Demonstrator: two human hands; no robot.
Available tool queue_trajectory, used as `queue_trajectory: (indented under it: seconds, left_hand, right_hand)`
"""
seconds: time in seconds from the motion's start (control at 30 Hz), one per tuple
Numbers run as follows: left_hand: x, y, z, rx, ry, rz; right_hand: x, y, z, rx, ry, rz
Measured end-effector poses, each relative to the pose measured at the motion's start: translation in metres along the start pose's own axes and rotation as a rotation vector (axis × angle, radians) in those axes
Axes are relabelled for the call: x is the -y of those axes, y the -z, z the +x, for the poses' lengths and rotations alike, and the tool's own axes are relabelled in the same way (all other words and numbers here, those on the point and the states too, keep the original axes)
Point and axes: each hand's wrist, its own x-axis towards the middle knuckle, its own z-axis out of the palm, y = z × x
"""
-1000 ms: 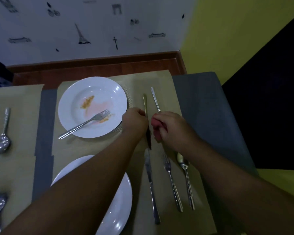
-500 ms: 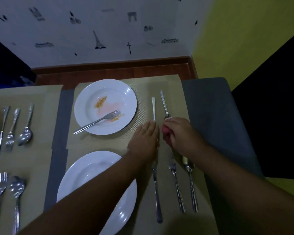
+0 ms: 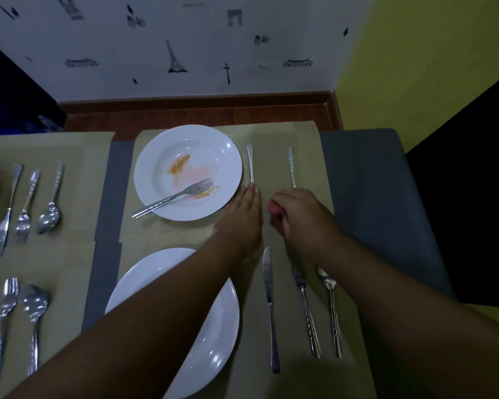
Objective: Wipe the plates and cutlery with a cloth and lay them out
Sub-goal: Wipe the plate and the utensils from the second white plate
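A dirty white plate (image 3: 162, 156) with orange crumbs and a fork (image 3: 173, 198) lying in it sits on the far placemat. Right of it lies a knife (image 3: 250, 164); my left hand (image 3: 242, 217) rests flat on its lower part, fingers straight. My right hand (image 3: 303, 217) grips a bunched pink cloth (image 3: 274, 210) beside the left hand, over the lower end of another utensil handle (image 3: 292, 167). A clean white plate (image 3: 213, 335) lies nearer, partly under my left forearm, with a knife (image 3: 270, 306), fork (image 3: 306, 309) and spoon (image 3: 330, 306) to its right.
Two more sets of cutlery (image 3: 29, 203) (image 3: 15, 318) lie on the left placemat (image 3: 78, 168). The grey table (image 3: 366, 197) ends at the right, past it a dark area. A wooden skirting and a wall stand behind the table.
My left hand has gone from gripping the far knife to lying flat on it, and the knife now lies straight beside the dirty plate. The view shifted left.
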Motion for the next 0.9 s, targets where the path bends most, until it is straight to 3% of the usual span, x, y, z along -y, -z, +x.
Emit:
queue_trajectory:
  seconds: [0.23, 0.37, 0.5, 0.63, 0.77, 0.9]
  left_hand:
    - [-0.004, 0.027, -0.039, -0.125, -0.015, -0.149]
    - [0.033, 0.040, -0.067, -0.291, 0.120, -0.206]
    - [0.081, 0.052, -0.075, -0.240, 0.294, -0.248]
    - [0.118, 0.052, -0.073, -0.170, 0.313, -0.239]
    - [0.136, 0.055, -0.068, -0.212, 0.334, -0.058]
    - [0.139, 0.051, -0.061, -0.250, 0.317, -0.022]
  right_hand:
    - [0.021, 0.012, 0.004, -0.013, -0.011, -0.003]
    - [0.052, 0.014, 0.016, -0.041, 0.051, 0.036]
    - [0.091, 0.009, 0.032, -0.038, 0.157, 0.084]
    - [0.120, -0.006, 0.044, -0.023, 0.130, 0.112]
    - [0.139, -0.015, 0.051, -0.018, 0.136, 0.114]
    - [0.146, -0.020, 0.055, -0.022, 0.105, 0.090]
